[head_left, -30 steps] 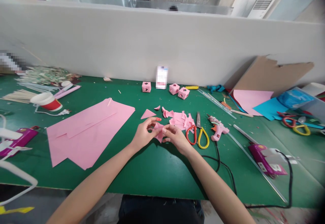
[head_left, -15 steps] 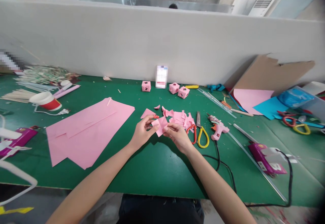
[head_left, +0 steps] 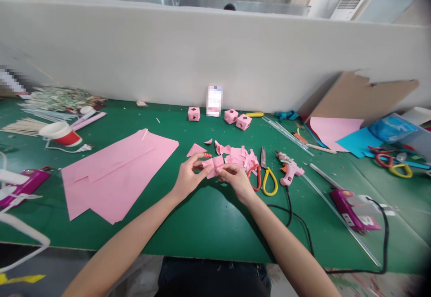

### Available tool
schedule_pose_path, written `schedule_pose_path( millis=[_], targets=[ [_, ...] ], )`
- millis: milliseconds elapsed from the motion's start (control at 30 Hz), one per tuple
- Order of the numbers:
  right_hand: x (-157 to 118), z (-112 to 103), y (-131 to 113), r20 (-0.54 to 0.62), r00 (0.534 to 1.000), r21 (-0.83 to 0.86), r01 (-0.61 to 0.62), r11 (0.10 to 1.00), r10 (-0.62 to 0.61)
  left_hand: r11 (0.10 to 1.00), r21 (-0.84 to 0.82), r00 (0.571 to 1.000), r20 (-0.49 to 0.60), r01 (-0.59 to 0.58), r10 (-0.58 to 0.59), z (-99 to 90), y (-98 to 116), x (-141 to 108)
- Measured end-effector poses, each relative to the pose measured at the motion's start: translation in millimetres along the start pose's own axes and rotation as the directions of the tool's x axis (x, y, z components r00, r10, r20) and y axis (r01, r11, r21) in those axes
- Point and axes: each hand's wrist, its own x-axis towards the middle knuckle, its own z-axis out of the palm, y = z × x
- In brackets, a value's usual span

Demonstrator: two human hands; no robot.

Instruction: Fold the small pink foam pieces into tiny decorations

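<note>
The left hand (head_left: 189, 174) and right hand (head_left: 238, 181) pinch pink paper (head_left: 217, 161) between them, while a cup (head_left: 70, 139) sits leftward, contents unclear.

Seen from the wearer's head, behind and above the near edge of a green table (head_left: 202, 225), one camera faces forward and down, near enough to show the left hand (head_left: 187, 174) and right hand (head_left: 237, 183) over the table, wide enough to take in the pale partition (head_left: 215, 50) beyond it.
</note>
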Motion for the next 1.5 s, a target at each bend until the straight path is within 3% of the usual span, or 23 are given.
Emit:
schedule_pose_path(
  millis=[767,1067,1500],
  targets=[
    [0.7,1.3,-1.5,-0.030,0.997,-0.045,0.067,0.997,-0.068,1.000,-0.012,0.998,0.061,-0.028,0.029,2.4,-0.5,-2.1],
    [-1.7,4.5,-3.6,0.019,0.998,-0.046,0.067,0.997,-0.066,0.995,-0.099,1.000,0.005,0.026,-0.025,3.4,2.5,0.9],
    [-1.8,4.7,-7.0,-0.038,0.995,-0.093,0.086,0.992,-0.090,0.975,-0.179,0.992,0.015,0.129,-0.128,1.6,1.6,3.8]
  ],
)
